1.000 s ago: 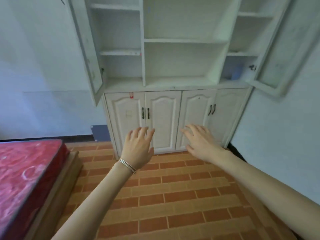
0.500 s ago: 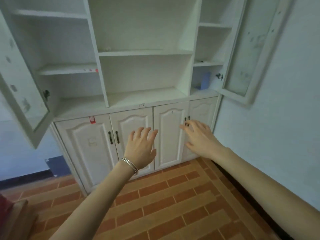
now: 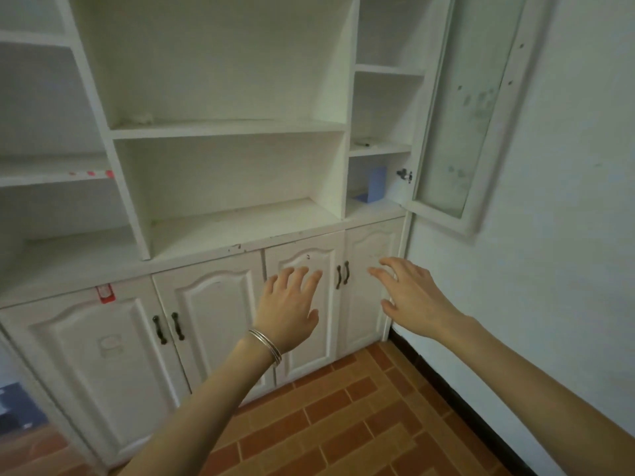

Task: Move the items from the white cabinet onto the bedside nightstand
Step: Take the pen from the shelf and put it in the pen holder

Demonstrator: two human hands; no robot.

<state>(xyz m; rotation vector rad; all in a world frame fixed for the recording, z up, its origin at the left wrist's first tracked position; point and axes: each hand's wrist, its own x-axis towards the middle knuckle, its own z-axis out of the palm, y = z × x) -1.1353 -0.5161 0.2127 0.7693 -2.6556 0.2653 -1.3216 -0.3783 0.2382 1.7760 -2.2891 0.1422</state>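
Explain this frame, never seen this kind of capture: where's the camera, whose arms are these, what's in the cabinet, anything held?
There is no machine here. A person wears one wide-angle camera on the head, looking forward and down, so the two bare arms reaching in from the bottom are their own. The left hand, with thin bracelets at the wrist, and the right hand are both open with fingers spread, holding nothing, in front of the closed lower doors of the white cabinet. Its upper glass door on the right stands open. In the lowest right compartment stands a blue box; a small dark item lies on the shelf above, too small to identify. The middle shelves look nearly bare.
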